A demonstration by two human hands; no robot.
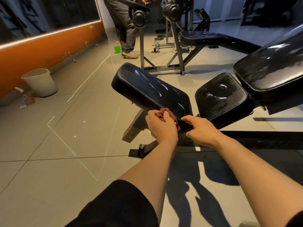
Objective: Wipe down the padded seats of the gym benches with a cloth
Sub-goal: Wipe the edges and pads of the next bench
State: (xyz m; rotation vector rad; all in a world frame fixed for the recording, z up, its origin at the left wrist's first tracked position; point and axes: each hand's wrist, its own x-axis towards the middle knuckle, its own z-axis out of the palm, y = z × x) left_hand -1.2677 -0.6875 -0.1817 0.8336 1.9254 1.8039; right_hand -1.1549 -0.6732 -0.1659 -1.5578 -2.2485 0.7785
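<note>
A black padded bench pad slopes up and away in front of me, its surface glossy with wet streaks. My left hand grips a bunched dark red cloth against the pad's near lower corner. My right hand is beside it, index finger stretched out to the pad's near edge, the other fingers loosely curled and holding nothing. To the right lie a smaller black seat pad and a long black back pad of a second bench.
A pale bucket and a spray bottle stand by the orange wall at left. A person stands at the back beside a green cup and a weight rack. The bench's steel frame lies under my hands.
</note>
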